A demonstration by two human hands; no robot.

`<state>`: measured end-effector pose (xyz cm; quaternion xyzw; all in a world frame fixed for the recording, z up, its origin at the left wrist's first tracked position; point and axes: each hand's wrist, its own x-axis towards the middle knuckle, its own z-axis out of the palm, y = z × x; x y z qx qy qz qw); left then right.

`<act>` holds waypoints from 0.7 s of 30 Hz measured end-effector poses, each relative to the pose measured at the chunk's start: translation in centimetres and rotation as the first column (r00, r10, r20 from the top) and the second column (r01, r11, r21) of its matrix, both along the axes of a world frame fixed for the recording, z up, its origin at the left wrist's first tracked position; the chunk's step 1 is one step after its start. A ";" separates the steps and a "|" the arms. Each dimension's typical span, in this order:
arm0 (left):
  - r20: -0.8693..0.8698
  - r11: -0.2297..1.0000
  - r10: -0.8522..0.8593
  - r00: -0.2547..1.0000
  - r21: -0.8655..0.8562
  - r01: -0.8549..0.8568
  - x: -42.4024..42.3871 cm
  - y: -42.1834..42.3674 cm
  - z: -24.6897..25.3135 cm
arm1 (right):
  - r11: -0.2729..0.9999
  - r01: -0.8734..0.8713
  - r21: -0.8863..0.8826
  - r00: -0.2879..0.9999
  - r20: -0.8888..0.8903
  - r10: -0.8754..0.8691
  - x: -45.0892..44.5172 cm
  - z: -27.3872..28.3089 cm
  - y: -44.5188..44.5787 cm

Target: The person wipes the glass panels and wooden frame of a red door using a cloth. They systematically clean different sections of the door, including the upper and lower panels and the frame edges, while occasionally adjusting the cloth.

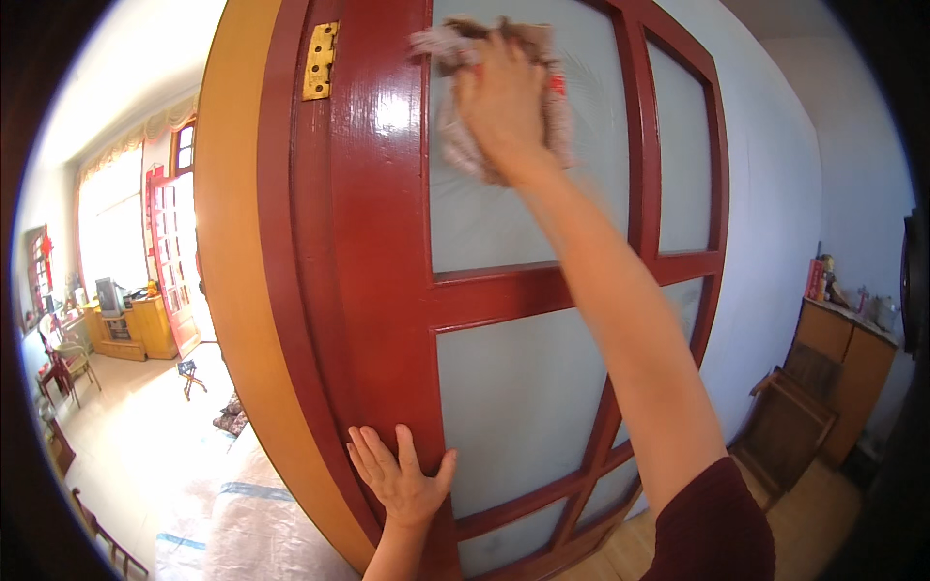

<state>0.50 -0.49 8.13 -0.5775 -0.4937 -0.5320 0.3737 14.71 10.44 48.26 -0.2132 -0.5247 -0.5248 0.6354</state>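
A red-painted wooden door (381,276) with frosted glass panes fills the middle of the view. My right hand (505,102) is raised and presses a pinkish patterned cloth (465,149) against the upper glass pane (596,210); hand and cloth are blurred. Lower down, my left hand (403,472) rests flat on the door's red stile, fingers spread, with nothing in it. A brass hinge (320,62) shows at the upper left of the door. Below the crossbar is a second large frosted pane (516,407).
A yellow-brown door casing (232,181) borders the door on the left. Beyond it lies a bright room with a small folding stool (189,379) and a wooden cabinet (145,327). To the right, a wooden chair (788,428) stands by a brown cupboard (864,370).
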 end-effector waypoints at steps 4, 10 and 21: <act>0.023 1.000 0.007 1.000 0.010 -0.007 -0.5 0.1 0.0 | 0.980 -0.136 -0.146 0.982 0.114 0.154 -2.9 -4.1 -2.5; 0.022 0.999 0.038 0.999 0.027 -0.038 -0.9 -0.1 0.1 | 0.971 -0.101 -0.219 0.876 0.444 0.191 6.4 -6.5 -1.3; 0.033 0.999 0.005 0.999 0.047 -0.007 -0.3 0.0 0.4 | 0.692 -0.599 -0.404 0.798 -0.378 0.470 14.0 -10.2 -4.7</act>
